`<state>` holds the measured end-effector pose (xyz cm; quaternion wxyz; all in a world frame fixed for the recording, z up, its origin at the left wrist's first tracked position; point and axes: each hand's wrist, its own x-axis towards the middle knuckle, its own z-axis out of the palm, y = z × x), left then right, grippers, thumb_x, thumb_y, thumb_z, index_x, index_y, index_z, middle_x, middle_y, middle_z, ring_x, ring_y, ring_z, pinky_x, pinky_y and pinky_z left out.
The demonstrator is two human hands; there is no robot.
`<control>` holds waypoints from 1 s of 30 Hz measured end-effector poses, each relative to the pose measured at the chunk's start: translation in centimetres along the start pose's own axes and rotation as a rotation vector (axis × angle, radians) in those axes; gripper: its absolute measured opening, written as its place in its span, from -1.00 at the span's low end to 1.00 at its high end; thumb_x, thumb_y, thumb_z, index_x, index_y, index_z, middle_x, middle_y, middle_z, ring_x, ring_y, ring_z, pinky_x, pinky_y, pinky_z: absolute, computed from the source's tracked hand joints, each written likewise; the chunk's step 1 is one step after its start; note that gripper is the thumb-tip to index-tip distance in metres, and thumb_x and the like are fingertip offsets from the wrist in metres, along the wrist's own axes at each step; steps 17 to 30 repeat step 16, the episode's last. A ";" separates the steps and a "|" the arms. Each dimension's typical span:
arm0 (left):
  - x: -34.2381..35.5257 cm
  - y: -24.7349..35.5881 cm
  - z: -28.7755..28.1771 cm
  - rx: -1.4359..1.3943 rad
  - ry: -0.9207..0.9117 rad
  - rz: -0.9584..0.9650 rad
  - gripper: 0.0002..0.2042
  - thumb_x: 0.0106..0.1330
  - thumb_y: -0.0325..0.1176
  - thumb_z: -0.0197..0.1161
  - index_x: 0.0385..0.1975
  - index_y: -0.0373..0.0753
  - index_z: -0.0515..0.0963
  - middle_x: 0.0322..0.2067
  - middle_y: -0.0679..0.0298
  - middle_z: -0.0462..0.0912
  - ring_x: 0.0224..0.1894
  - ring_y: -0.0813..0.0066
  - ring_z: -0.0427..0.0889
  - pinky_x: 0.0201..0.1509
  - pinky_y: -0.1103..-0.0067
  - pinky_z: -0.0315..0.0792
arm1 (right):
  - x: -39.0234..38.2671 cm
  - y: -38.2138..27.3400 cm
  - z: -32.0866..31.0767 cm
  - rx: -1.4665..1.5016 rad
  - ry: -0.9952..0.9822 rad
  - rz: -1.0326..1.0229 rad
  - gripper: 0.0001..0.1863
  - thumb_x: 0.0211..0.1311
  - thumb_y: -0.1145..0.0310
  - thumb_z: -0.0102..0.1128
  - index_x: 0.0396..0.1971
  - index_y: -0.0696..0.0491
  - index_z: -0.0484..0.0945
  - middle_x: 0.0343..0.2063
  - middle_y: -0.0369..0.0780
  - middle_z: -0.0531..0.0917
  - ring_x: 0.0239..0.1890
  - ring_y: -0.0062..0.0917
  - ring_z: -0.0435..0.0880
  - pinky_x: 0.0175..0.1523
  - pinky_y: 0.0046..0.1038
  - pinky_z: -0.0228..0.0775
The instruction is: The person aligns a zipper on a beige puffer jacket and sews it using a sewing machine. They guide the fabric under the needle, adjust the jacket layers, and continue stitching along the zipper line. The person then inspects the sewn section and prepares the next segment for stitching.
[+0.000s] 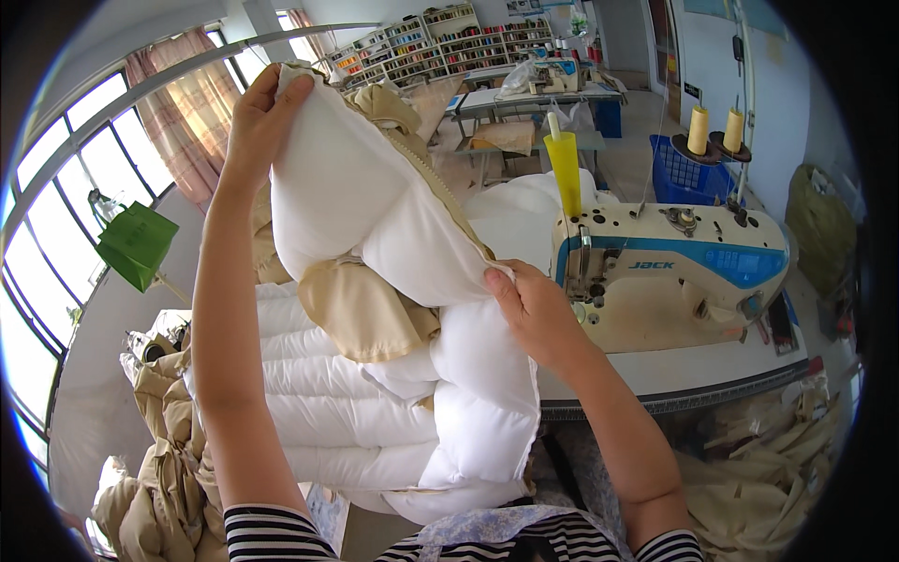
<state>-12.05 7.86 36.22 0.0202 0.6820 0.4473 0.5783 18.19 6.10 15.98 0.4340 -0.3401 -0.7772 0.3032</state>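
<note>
A white padded jacket piece with tan fabric (342, 187) is stretched between my two hands, its zipper edge running slantwise from upper left to lower right. My left hand (265, 108), raised high, pinches the upper corner of that edge. Lower down, my right hand (529, 304) grips the same edge, thumb on top. A tan fabric flap (365, 309) hangs from the middle of the piece. The quilted white body of the jacket (346, 403) spreads below, over the table and toward my lap. Just beyond my right hand stands a white and blue sewing machine (674, 272).
A yellow cup-like holder (564, 173) stands on the machine. Two thread cones (698, 131) sit on a stand behind it. Tan garments (164, 450) heap at the left; more tan fabric (758, 478) lies at the lower right. A green bag (138, 245) hangs by the windows.
</note>
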 end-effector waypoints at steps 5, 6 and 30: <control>-0.6 -0.7 -0.9 -0.110 0.023 -0.022 -0.73 0.40 -0.21 0.35 -0.06 -0.26 0.61 -0.23 0.38 0.69 -0.24 0.69 0.60 -0.10 0.69 0.51 | -1.4 -0.3 -0.3 -0.194 0.469 -0.497 -0.87 0.24 0.56 0.30 -0.22 0.23 0.62 -0.25 -0.15 0.61 -0.30 -0.36 0.62 -0.22 -0.42 0.49; -0.7 -0.9 -0.8 -0.117 0.018 -0.019 -0.72 0.40 -0.21 0.35 -0.06 -0.26 0.61 -0.22 0.38 0.69 -0.24 0.69 0.60 -0.10 0.69 0.51 | -1.6 -0.3 -0.3 -0.218 0.487 -0.497 -0.87 0.22 0.58 0.32 -0.24 0.23 0.62 -0.27 -0.16 0.60 -0.33 -0.37 0.62 -0.26 -0.43 0.48; -1.8 -1.5 1.8 -0.028 -0.085 -0.105 -0.72 0.41 -0.24 0.34 -0.01 -0.26 0.61 -0.26 0.41 0.68 -0.30 0.75 0.54 -0.20 0.72 0.46 | -4.0 0.5 -0.2 0.002 0.283 -0.110 -0.83 0.31 0.45 0.30 -0.17 0.11 0.52 -0.43 -0.20 0.61 -0.60 -0.36 0.59 -0.43 -0.38 0.49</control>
